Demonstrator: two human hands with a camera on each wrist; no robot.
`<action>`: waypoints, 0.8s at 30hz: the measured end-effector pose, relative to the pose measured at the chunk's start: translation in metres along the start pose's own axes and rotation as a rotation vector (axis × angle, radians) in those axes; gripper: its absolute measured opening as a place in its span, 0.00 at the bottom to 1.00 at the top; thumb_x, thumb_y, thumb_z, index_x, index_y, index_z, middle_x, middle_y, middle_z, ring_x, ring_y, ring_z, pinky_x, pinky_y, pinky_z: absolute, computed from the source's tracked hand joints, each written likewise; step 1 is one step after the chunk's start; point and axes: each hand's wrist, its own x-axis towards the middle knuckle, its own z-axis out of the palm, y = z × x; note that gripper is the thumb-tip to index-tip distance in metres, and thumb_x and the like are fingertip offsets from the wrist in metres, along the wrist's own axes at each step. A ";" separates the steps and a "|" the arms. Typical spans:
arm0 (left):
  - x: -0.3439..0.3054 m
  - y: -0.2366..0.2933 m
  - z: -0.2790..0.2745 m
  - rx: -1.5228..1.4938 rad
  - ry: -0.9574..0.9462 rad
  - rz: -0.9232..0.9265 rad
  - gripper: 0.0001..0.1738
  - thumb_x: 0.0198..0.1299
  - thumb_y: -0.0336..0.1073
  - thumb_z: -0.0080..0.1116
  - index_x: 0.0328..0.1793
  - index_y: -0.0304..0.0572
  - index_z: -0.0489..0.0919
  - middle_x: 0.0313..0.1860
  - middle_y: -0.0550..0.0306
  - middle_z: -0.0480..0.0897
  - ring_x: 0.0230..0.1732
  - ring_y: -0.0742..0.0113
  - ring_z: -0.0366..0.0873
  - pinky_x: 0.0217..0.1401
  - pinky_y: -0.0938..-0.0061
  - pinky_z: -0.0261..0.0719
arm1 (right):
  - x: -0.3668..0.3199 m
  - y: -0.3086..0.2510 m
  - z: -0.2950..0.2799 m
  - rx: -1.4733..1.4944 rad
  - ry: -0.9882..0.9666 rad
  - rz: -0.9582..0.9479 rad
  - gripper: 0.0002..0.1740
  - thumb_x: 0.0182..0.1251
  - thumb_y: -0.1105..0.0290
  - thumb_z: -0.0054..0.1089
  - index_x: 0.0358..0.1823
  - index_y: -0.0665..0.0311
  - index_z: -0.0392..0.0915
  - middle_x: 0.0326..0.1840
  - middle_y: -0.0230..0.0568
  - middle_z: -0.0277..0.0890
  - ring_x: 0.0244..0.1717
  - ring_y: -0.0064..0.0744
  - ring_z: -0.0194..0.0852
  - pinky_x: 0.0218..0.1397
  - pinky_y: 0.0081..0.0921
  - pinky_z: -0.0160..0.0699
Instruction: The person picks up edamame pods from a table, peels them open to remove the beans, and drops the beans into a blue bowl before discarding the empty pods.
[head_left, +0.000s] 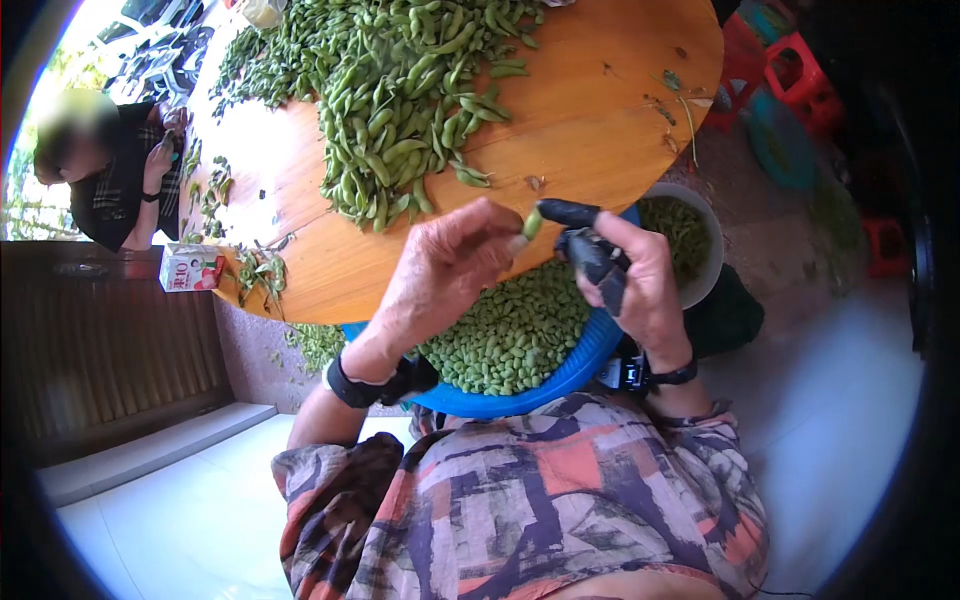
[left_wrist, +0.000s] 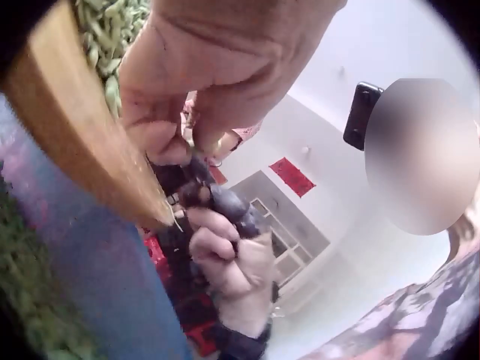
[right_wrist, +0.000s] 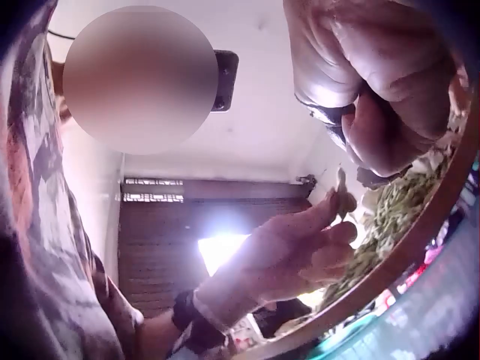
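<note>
In the head view my left hand (head_left: 455,250) pinches a green soybean pod (head_left: 532,224) between thumb and fingertips, over the table edge. The pod (right_wrist: 343,191) stands upright from the fingertips in the right wrist view. My right hand (head_left: 640,280) is close on the other side, black coverings on some of its digits; one black fingertip (head_left: 568,213) is right at the pod's upper end. The other fingers curl inward, and I cannot tell whether they hold something. Below both hands, a blue basin (head_left: 570,375) holds many shelled green beans (head_left: 500,340).
A large heap of pods (head_left: 390,110) covers much of the round wooden table (head_left: 590,110). A pale bucket (head_left: 712,235) of green scraps stands right of the basin. A drink carton (head_left: 190,268) is at the table's left edge, near another person (head_left: 115,185). Red stools (head_left: 800,75) stand far right.
</note>
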 end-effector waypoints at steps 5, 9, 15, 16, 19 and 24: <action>-0.011 -0.014 0.018 -0.341 0.052 -0.068 0.10 0.68 0.36 0.62 0.43 0.35 0.79 0.25 0.70 0.75 0.25 0.84 0.66 0.28 0.85 0.65 | 0.003 0.005 0.006 0.279 -0.123 0.182 0.09 0.69 0.73 0.53 0.44 0.66 0.80 0.21 0.23 0.70 0.21 0.10 0.66 0.23 0.13 0.64; -0.015 -0.024 0.024 -0.244 0.134 -0.023 0.09 0.66 0.35 0.64 0.40 0.35 0.79 0.25 0.69 0.78 0.26 0.84 0.67 0.28 0.84 0.66 | 0.002 0.007 0.008 0.267 -0.124 0.203 0.06 0.69 0.73 0.54 0.41 0.66 0.79 0.21 0.24 0.70 0.21 0.10 0.66 0.22 0.14 0.64; -0.019 -0.022 0.026 0.002 0.230 0.030 0.07 0.63 0.31 0.67 0.36 0.37 0.81 0.22 0.71 0.76 0.24 0.85 0.68 0.27 0.85 0.66 | -0.001 0.011 0.006 0.183 -0.156 0.101 0.08 0.68 0.74 0.50 0.41 0.67 0.79 0.22 0.24 0.70 0.22 0.11 0.66 0.23 0.14 0.64; -0.019 -0.021 0.026 -0.008 0.229 0.027 0.06 0.63 0.31 0.67 0.36 0.37 0.81 0.22 0.71 0.76 0.24 0.85 0.68 0.27 0.85 0.65 | 0.000 0.008 0.005 0.153 -0.168 0.108 0.09 0.68 0.74 0.49 0.41 0.67 0.79 0.22 0.24 0.69 0.22 0.12 0.67 0.24 0.15 0.65; -0.019 -0.019 0.029 -0.048 0.232 0.034 0.06 0.62 0.31 0.67 0.36 0.37 0.82 0.22 0.71 0.77 0.23 0.84 0.67 0.26 0.85 0.65 | -0.002 0.007 0.000 0.159 -0.206 0.142 0.11 0.67 0.74 0.47 0.43 0.66 0.79 0.23 0.24 0.69 0.23 0.12 0.67 0.25 0.16 0.65; -0.023 -0.019 0.028 0.027 0.198 0.000 0.07 0.62 0.30 0.67 0.38 0.33 0.81 0.29 0.62 0.85 0.30 0.84 0.74 0.33 0.84 0.74 | -0.004 0.009 0.000 0.087 -0.223 0.126 0.13 0.68 0.73 0.47 0.48 0.67 0.79 0.24 0.24 0.69 0.23 0.13 0.67 0.25 0.15 0.64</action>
